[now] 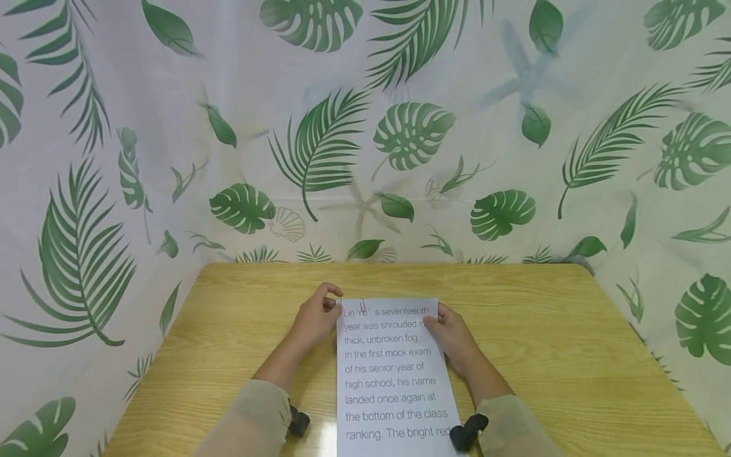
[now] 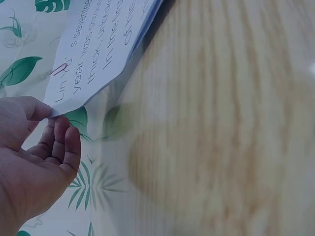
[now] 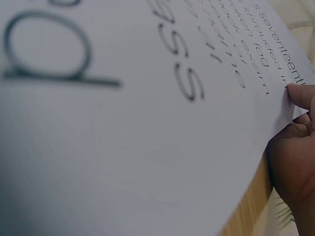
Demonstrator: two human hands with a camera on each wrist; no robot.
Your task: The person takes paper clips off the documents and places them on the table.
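Printed sheets of paper [image 1: 394, 374] are held up over the table, large black text facing me. Near their top edge sits a reddish paper clip [image 1: 362, 306], also visible in the left wrist view as a small clip [image 2: 59, 69]. My left hand [image 1: 315, 319] pinches the top left corner between thumb and fingertips. On the right edge near the top, my right hand [image 1: 455, 337] grips the paper, thumb in front and fingers behind. The right wrist view shows the page [image 3: 147, 147] very close, with that thumb pressing its margin. The lower end of the paper runs out of the head view.
A wood-grain table [image 1: 571, 355] lies under both arms. Behind it and at the sides hangs a white curtain [image 1: 434, 235] printed with green leaves. Black wrist devices [image 1: 469, 433] sit at both cuffs, the right one overlapping the paper's edge.
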